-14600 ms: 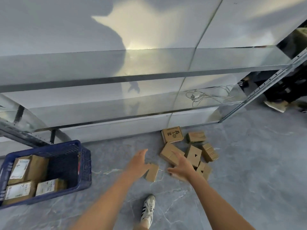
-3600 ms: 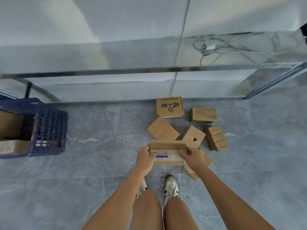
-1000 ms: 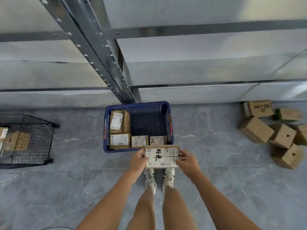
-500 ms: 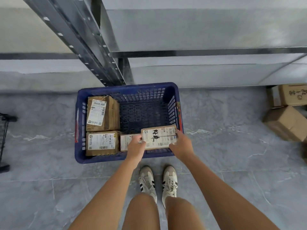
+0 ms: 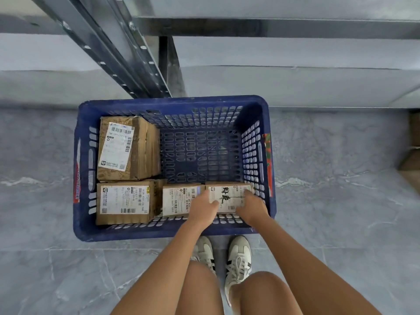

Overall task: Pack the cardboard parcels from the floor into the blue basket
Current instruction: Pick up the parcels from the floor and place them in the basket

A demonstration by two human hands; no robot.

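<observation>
The blue basket (image 5: pixel 172 103) stands on the grey floor right in front of my feet. Inside it a large parcel (image 5: pixel 127 147) fills the far left, a labelled parcel (image 5: pixel 123 204) the near left, and a smaller one (image 5: pixel 178 200) lies beside that. My left hand (image 5: pixel 203 209) and my right hand (image 5: pixel 251 206) both grip a flat labelled parcel (image 5: pixel 229 196) with black handwriting, low inside the basket's near right corner. Whether it rests on the basket floor is hidden by my hands.
A metal shelving rack with a slanted upright (image 5: pixel 118 48) rises just behind the basket. Edges of cardboard parcels (image 5: pixel 412 155) show on the floor at the far right. The basket's far right half holds nothing. My two shoes (image 5: pixel 225 253) touch the basket's near wall.
I have leaned closer to the basket. Both hands have lowered the labelled parcel from above the near rim down into the near right corner, beside the small parcel.
</observation>
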